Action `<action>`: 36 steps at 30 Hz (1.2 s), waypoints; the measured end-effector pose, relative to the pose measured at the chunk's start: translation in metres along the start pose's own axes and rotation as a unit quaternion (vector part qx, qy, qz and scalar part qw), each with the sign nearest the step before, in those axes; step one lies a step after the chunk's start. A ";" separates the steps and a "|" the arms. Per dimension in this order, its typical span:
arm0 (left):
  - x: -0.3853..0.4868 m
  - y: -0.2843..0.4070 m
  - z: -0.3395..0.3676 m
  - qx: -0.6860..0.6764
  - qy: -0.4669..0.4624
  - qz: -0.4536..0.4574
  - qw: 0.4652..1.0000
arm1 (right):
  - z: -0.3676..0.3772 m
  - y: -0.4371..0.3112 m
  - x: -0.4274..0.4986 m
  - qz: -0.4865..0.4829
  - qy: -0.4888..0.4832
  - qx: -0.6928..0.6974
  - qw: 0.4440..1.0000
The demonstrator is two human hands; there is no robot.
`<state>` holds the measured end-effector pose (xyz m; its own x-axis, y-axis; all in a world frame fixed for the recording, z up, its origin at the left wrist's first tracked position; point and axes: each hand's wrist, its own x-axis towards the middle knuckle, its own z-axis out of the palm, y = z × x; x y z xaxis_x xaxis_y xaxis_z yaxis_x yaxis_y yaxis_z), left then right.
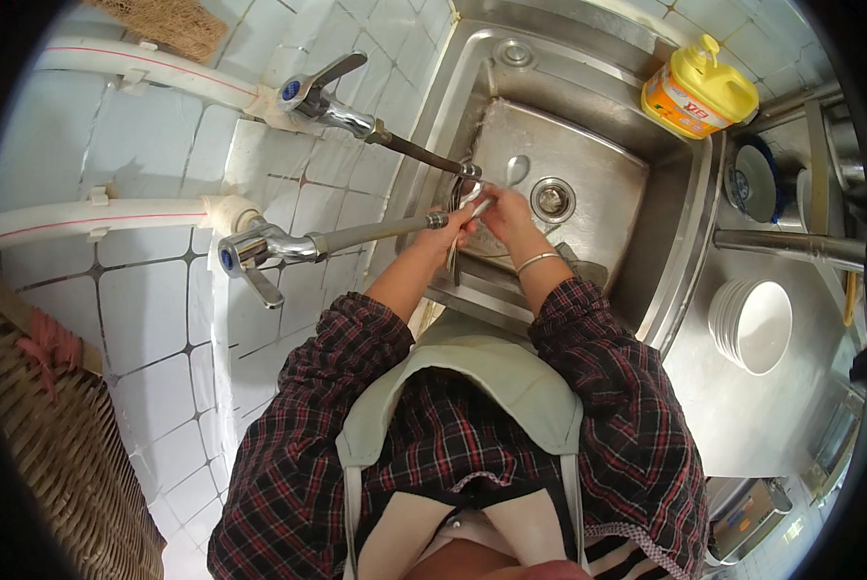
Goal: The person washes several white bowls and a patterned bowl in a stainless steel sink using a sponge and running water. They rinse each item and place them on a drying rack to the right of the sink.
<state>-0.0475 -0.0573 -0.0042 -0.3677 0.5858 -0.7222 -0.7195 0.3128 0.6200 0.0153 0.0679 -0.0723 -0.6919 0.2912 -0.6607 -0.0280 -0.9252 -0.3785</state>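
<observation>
Both my hands meet over the left part of a stainless steel sink (622, 181), just beside the ends of two tap hoses. In my left hand (444, 235) is a bunch of thin metal utensils (453, 262), their ends pointing down towards me. My right hand (507, 212), with a bangle at the wrist, grips the pale handle of one utensil (481, 207) against the bunch. Water seems to run over them from the upper hose (433, 158). A metal spoon (518, 168) lies on the sink floor, left of the drain (553, 200). A dark cloth or pad (585, 270) rests near my right forearm.
Two lever taps (332, 112) (274, 246) stick out from the tiled wall on the left. A yellow detergent bottle (701, 90) stands at the sink's far right corner. Stacked white bowls (756, 326) sit on the steel counter (738, 428). A woven basket (63, 435) is at lower left.
</observation>
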 end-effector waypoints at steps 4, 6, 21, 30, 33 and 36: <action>0.004 -0.014 -0.006 -0.020 0.017 -0.032 0.999 | 0.005 -0.021 -0.006 -0.069 0.043 0.002 0.997; 0.007 -0.015 -0.008 -0.006 -0.006 -0.032 0.999 | 0.007 -0.019 -0.016 -0.050 0.010 -0.095 0.994; -0.028 0.005 -0.001 0.056 -0.047 -0.034 0.997 | 0.000 -0.026 -0.015 -0.222 0.064 -0.299 0.926; -0.002 -0.010 0.015 0.104 0.103 0.076 0.986 | 0.025 0.027 -0.034 -0.075 0.067 -0.039 0.994; -0.004 -0.007 0.014 0.124 0.122 0.053 0.983 | 0.020 0.024 -0.029 -0.051 0.044 -0.063 0.996; -0.015 -0.004 0.020 0.141 0.084 0.033 0.986 | -0.002 0.002 -0.002 -0.179 0.142 -0.236 0.945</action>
<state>-0.0269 -0.0523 0.0103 -0.5173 0.4872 -0.7036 -0.5071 0.4877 0.7106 0.0177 0.0663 -0.0730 -0.4762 0.6796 -0.5580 0.1472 -0.5640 -0.8126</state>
